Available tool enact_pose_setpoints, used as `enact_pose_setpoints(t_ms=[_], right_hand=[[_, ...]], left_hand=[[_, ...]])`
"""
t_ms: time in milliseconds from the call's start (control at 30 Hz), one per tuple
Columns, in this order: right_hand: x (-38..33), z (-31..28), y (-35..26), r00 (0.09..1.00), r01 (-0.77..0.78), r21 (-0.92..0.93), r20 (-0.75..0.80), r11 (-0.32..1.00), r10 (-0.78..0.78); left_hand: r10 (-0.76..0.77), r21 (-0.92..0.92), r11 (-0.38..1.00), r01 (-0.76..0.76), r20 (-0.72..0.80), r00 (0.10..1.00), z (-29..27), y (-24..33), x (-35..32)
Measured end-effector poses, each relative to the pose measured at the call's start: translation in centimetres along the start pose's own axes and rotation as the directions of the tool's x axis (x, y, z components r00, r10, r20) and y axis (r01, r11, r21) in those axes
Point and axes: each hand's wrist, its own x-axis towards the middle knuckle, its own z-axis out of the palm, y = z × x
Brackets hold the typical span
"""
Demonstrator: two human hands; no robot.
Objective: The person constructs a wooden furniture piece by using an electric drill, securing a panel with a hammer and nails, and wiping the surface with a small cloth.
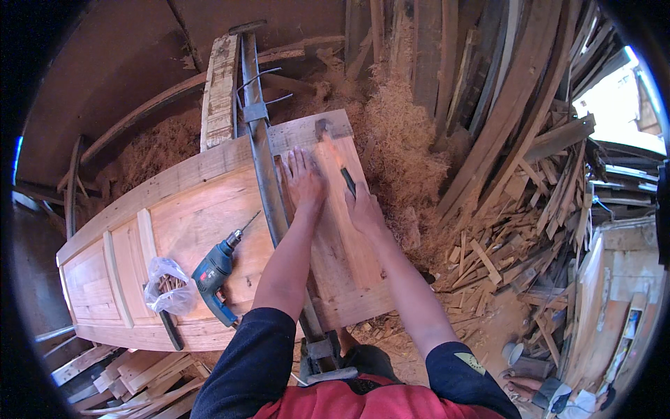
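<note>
- Pale wood door panel (202, 209) lies flat, running from lower left to upper centre; both hands work at its far right end.
- Left hand (304, 183): palm down flat on the panel, fingers straight and slightly spread, just beside the long metal bar clamp (265, 146) that crosses the door.
- Right hand (363, 208): fingers curled tight around the dark grip of a hammer (333, 148); wooden handle points away from the person, head resting near the panel's far edge.
- Blue electric drill (216, 274) lies on the panel, left of the left forearm, bit pointing toward the clamp, not touched.
- Clear plastic bag (167, 286) with small brown bits sits just left of the drill.
- Wood shavings (398, 140) piled beyond the panel; offcut scraps (502, 237) heaped to the right.
</note>
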Motion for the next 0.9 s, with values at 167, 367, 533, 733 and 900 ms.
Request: enact_pose_setpoints(t_ms=[167,367,533,733,900], right_hand=[[-0.1,1.6,2.0,0.989,0.108,0.201,-0.118,0.974,-0.086],[1.0,0.8,0.7,0.986,0.137,0.042,-0.097,0.990,-0.132],[1.1,1.5,0.6,0.983,0.135,0.216,-0.148,0.967,-0.104],[-1.9,-2.3,2.5,0.994,0.015,0.084,-0.111,0.996,-0.006],[-16.6,-1.7,7.5,0.987,-0.081,-0.025,-0.138,0.996,0.077]], left_hand=[[0.008,0.001,1.000,-0.008,0.009,1.000,0.2,-0.1,-0.2],[0.021,-0.006,1.000,-0.021,-0.021,1.000,0.0,0.1,-0.2],[0.006,0.032,0.999,-0.005,-0.024,1.000,-0.3,0.0,0.2],[0.020,-0.016,1.000,-0.020,-0.007,1.000,1.2,-0.2,-0.1],[0.021,-0.043,0.999,-0.020,0.030,0.999,1.8,-1.4,0.8]])
